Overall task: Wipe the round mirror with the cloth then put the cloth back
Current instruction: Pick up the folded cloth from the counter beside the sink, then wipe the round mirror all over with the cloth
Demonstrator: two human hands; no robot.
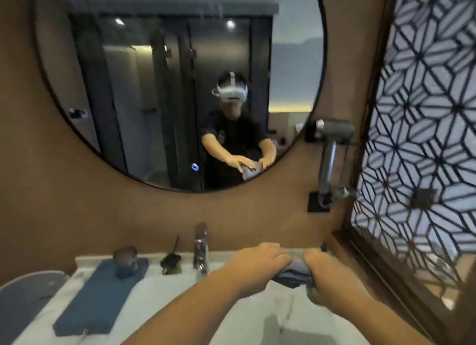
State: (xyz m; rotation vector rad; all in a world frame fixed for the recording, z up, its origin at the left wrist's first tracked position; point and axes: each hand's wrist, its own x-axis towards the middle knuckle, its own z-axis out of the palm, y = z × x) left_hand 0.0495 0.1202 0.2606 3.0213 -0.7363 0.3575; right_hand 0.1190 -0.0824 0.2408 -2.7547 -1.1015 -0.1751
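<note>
Since both the left hand [260, 265] and right hand [324, 272] are closed on the folded cloth [293, 271], it looks soft and light; bunch it mid-fold.

bathroom | round mirror [177, 82] over sink counter [164, 288] | tap [201, 252] | wall hairdryer [332, 138] | shower refl.

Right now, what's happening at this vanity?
A person stands at a bathroom counter, both hands low over it. The left hand and right hand grip a bunched bluish cloth between them. The cloth is down near the counter, not on the round mirror above. The frame is blurred, so I cannot tell whether wiping is finished. A flat blue towel lies to the left, and a hair dryer hangs on the wall at right.
</note>
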